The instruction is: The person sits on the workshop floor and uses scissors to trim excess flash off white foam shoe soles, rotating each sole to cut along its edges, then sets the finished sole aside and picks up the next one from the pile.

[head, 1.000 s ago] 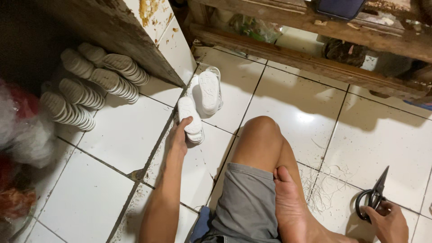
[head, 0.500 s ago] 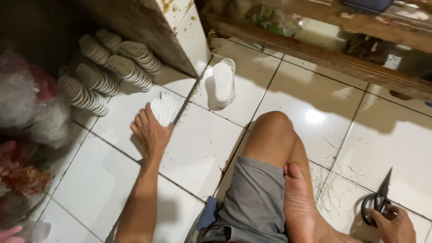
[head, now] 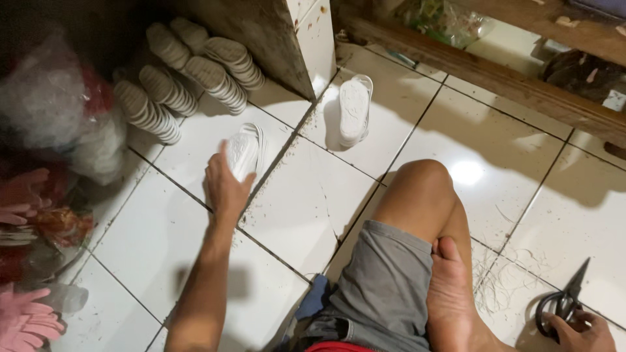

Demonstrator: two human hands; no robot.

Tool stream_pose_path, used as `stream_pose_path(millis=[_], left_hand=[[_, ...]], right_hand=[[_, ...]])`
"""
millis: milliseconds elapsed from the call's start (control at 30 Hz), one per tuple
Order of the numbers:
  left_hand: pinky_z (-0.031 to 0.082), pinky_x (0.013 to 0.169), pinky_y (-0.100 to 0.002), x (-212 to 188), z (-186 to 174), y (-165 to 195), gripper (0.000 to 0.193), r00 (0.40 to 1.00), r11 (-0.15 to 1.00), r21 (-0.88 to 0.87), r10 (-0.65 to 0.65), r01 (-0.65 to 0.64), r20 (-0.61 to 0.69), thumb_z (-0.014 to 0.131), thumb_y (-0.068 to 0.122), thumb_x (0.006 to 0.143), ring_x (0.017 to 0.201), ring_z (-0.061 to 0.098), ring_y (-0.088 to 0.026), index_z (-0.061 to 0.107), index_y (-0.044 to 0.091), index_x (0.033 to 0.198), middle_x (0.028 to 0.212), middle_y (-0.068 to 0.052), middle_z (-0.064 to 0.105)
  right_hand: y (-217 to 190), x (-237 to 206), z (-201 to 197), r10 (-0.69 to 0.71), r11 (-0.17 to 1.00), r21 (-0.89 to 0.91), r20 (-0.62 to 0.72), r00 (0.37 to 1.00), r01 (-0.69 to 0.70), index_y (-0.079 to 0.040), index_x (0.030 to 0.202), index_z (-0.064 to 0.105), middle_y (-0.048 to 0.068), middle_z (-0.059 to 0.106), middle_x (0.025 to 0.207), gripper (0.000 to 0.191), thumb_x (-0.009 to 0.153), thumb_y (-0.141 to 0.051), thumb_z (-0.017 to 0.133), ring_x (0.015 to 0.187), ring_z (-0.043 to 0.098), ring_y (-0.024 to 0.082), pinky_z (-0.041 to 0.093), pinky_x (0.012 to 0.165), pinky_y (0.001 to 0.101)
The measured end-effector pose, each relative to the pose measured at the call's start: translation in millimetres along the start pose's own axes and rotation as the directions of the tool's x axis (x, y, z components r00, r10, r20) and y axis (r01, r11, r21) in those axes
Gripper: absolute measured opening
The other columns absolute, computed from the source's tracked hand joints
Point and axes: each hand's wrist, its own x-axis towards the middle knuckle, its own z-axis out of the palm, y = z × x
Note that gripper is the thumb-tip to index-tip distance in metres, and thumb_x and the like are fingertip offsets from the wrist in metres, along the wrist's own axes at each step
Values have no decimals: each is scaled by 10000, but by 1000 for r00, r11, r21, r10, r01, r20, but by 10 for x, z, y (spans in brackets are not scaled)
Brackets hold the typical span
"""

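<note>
**Left hand on a short stack of white soles, right hand on scissors**

Nearest the camera, at the bottom right, the right hand (head: 580, 329) rested on the white tiled floor (head: 163, 228) with its fingers through the handles of black scissors (head: 561, 303), its grip closed around them; the blades pointed away toward the far right. Thin offcut threads (head: 505, 283) lay scattered on the tile just left of the scissors. The person sat on the floor in grey shorts (head: 385, 287), one knee (head: 420, 189) raised and a bare foot (head: 450, 300) tucked beside it.

At the near left lay pink gloves (head: 23, 316) beside bundled plastic bags (head: 45, 98).

Further out, the left hand (head: 225, 186) reached forward, its grip clasped on a small stack of white shoe soles (head: 248, 150) standing on edge on the tile, fingers over the near face.

Beyond that stack, rows of soles (head: 189, 72) leaned together at the far left against a worn wooden post (head: 274, 39). To the right of the post one single sole (head: 354, 107) lay flat, well apart from the hand. A wooden beam (head: 495, 75) ran along the far right.
</note>
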Motion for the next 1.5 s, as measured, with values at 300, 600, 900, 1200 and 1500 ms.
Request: stream_pose_path(millis=[300,600,900,1200,1500], left_hand=[[514,911,-540,-4,98,-80,980,966,986,15,-165,165,200,898,263,737,1116,591,-481,295,146,1500,1258,-277,563],[495,977,-539,-253,69,69,959,999,983,-182,-32,29,-15,888,216,692,1190,585,-471,382,93,1497,1344,-271,582],[468,1000,-585,-463,497,943,892,909,960,-2,266,-280,321,893,457,726,1272,544,-465,508,41,1414,1415,-289,546],[487,982,-437,91,331,1237,873,876,736,-675,293,48,382,868,132,767,1178,576,-342,439,93,1525,1304,-225,561],[566,1028,-429,-851,201,2662,734,546,-308,-485,681,818,488,818,181,946,1249,620,-335,444,-4,1550,1365,-201,607]], right_hand=[[34,-72,-28,-23,997,-81,-78,997,17,183,1206,646,264,758,871,708,774,-282,958,779,762,308,628,773,438],[165,-81,-30,106,819,560,65,992,-124,130,1180,654,204,702,922,401,878,-103,779,845,709,296,591,779,428],[-365,-625,459,-318,513,844,355,879,-155,76,1177,651,121,582,832,298,958,-125,678,674,502,183,392,587,317],[-716,-963,787,-523,372,804,594,612,-463,77,1079,696,165,640,694,399,879,-268,715,530,608,262,469,479,366],[-15,-1184,99,20,580,667,562,827,-468,44,1009,764,140,630,541,259,876,-176,730,436,581,226,416,401,347]])
